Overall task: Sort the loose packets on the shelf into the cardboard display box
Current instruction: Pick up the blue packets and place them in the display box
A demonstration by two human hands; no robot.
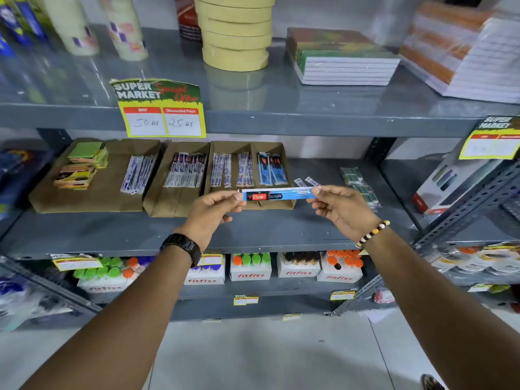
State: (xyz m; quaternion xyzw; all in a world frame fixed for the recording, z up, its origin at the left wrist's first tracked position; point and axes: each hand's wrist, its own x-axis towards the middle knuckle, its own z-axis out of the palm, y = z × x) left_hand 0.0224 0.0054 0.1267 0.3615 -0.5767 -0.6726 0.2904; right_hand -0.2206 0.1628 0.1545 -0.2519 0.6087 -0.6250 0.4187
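A long blue and red Flair pen refill packet (278, 193) is stretched level between my two hands in front of the middle shelf. My left hand (215, 211) pinches its left end and my right hand (342, 209) pinches its right end. Behind it stands the cardboard display box (289, 205) with compartments holding white packets and matching blue packets (271, 168). Two loose white packets (306, 181) lie on the shelf just right of the box. A clear pack with green contents (358, 184) lies further right.
Two more cardboard boxes (92, 198) stand to the left with packets and sticky-note pads. Tape rolls (236, 32) and notebook stacks (346, 60) are on the shelf above. Fitfizz bottle boxes (250, 273) fill the shelf below. A slotted metal upright (461, 218) stands at right.
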